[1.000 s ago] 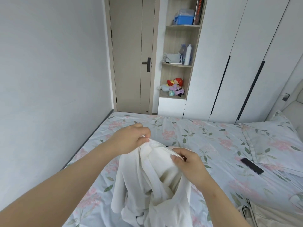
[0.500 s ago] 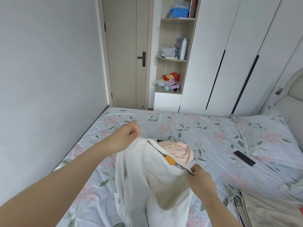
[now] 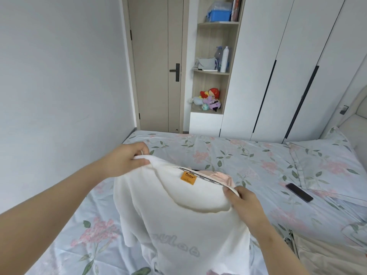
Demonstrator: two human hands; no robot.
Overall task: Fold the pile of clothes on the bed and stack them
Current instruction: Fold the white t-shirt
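With both hands, left (image 3: 127, 159) and right (image 3: 241, 199), pinching the white shirt (image 3: 184, 225) at its shoulders, spreading it flat on the bed (image 3: 248, 161) seemed wisest.

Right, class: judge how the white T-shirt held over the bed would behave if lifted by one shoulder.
Probably floppy: the white T-shirt sags and creases below where the left hand and right hand pinch its shoulders. Likely light, since finger pinches alone hold it up.

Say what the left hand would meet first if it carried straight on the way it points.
Probably nothing close: the left hand, gripping the shirt, points across the bed towards the low white cupboard beyond it; depth is unclear.
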